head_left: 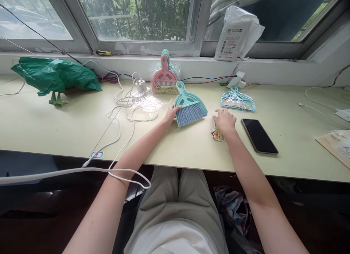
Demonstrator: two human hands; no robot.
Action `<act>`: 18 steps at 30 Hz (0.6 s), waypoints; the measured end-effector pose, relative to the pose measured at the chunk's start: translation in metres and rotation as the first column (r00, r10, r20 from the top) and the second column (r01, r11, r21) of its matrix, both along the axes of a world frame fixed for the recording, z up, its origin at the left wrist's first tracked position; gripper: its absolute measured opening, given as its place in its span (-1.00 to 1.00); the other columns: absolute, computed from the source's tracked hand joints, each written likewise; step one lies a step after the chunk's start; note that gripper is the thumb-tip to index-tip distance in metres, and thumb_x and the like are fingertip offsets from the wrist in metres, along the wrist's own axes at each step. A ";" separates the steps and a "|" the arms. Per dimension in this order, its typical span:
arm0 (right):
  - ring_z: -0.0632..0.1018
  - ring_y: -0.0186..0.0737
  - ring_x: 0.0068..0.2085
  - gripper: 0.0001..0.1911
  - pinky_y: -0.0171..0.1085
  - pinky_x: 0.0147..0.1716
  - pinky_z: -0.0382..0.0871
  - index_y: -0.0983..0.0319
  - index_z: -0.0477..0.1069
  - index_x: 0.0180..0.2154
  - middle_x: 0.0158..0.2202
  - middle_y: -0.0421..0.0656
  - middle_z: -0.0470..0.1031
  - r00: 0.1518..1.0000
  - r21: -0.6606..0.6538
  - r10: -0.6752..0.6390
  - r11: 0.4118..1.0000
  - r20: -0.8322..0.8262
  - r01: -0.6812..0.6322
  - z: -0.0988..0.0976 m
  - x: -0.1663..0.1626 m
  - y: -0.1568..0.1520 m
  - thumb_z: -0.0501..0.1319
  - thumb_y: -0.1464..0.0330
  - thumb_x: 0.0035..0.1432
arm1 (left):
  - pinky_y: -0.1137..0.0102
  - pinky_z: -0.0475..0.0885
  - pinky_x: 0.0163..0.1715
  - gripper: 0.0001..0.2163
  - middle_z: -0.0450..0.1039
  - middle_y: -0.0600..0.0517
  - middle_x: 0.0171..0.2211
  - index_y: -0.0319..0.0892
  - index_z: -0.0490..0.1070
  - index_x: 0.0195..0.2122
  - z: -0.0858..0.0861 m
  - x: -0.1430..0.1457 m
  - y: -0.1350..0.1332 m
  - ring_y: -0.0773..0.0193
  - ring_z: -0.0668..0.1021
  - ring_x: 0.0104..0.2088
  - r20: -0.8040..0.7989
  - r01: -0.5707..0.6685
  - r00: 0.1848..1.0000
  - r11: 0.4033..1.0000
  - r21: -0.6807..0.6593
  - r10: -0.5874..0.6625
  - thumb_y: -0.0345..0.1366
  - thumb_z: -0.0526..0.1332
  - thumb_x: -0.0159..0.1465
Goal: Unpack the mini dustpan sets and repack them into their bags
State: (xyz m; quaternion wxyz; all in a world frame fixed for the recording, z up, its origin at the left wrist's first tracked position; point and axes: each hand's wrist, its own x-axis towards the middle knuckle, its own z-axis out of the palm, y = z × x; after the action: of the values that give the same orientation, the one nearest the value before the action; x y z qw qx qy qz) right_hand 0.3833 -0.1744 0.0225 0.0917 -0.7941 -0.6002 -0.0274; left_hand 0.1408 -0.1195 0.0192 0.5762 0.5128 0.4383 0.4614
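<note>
A small teal dustpan with a grey-blue brush (189, 106) lies unwrapped in the middle of the pale desk (54, 126). My left hand (171, 113) rests at the brush's left edge, fingers touching the bristles. My right hand (224, 120) lies knuckles up to the right of the brush, fingers curled over a small printed paper label (217, 134) on the desk. A wrapped teal dustpan set (237, 101) lies just behind my right hand. A stack of wrapped pink and teal sets (164, 76) leans against the window ledge.
A black phone (259, 135) lies right of my right hand. An empty clear wrapper (149, 101), a white charger (141, 85) and loose white cables (120, 115) lie left of the brush. A green plastic bag (54, 76) sits far left, a white parcel (235, 35) on the sill.
</note>
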 end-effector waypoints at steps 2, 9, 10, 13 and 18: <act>0.51 0.10 0.03 -0.61 -0.09 -0.13 0.33 0.14 0.46 0.09 0.11 0.06 0.42 0.999 -0.015 0.037 0.999 -0.024 -0.037 0.000 0.010 0.002 0.12 0.23 0.29 | 0.18 0.43 -0.07 -0.72 0.50 -0.03 -0.14 -0.10 0.37 -0.08 0.001 0.000 0.000 0.06 0.55 -0.07 -0.004 0.000 1.000 1.000 -0.005 0.000 -0.19 0.21 0.18; 0.54 -0.10 -0.08 -0.63 -0.24 -0.25 0.29 0.12 0.53 -0.12 -0.13 -0.15 0.58 0.945 -0.108 0.143 0.977 -0.295 -0.182 0.000 0.048 0.012 0.39 0.18 0.00 | 0.21 0.45 -0.09 -0.71 0.49 -0.02 -0.15 -0.08 0.36 -0.09 0.000 -0.001 0.000 0.08 0.56 -0.09 -0.015 0.003 1.000 1.000 -0.021 -0.003 -0.17 0.21 0.18; 0.54 -0.11 -0.10 -0.63 -0.25 -0.28 0.28 0.14 0.53 -0.15 -0.17 -0.16 0.59 0.935 -0.116 0.151 0.973 -0.322 -0.198 -0.001 0.050 0.013 0.40 0.19 -0.03 | 0.20 0.46 -0.08 -0.72 0.49 -0.02 -0.15 -0.08 0.36 -0.09 -0.001 -0.001 -0.001 0.08 0.56 -0.10 -0.017 0.003 1.000 1.000 -0.018 -0.003 -0.17 0.20 0.18; 0.54 -0.10 -0.17 -0.66 -0.25 -0.34 0.26 0.19 0.54 -0.27 -0.23 -0.12 0.59 0.931 -0.132 0.146 0.971 -0.335 -0.200 -0.001 0.053 0.015 0.43 0.17 -0.10 | 0.18 0.46 -0.04 -0.74 0.50 -0.02 -0.14 -0.09 0.37 -0.10 -0.002 -0.001 -0.001 0.07 0.56 -0.06 -0.017 0.007 1.000 1.000 -0.014 -0.007 -0.19 0.21 0.18; 0.48 -0.19 -0.35 -0.66 -0.26 -0.40 0.24 0.22 0.52 -0.42 -0.39 -0.12 0.55 0.812 -0.199 0.219 0.904 -0.541 -0.378 0.014 0.037 0.003 0.39 0.09 -0.11 | 0.14 0.44 0.03 -0.78 0.52 -0.01 -0.14 -0.11 0.40 -0.13 -0.004 0.001 0.002 0.04 0.55 0.01 -0.011 0.030 0.999 1.000 0.001 -0.030 -0.22 0.22 0.20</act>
State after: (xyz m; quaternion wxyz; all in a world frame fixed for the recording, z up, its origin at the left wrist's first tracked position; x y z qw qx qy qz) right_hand 0.4200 -0.1713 0.0362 0.1286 -0.6720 -0.6702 0.2876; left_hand 0.1419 -0.1179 0.0151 0.5805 0.5220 0.4336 0.4501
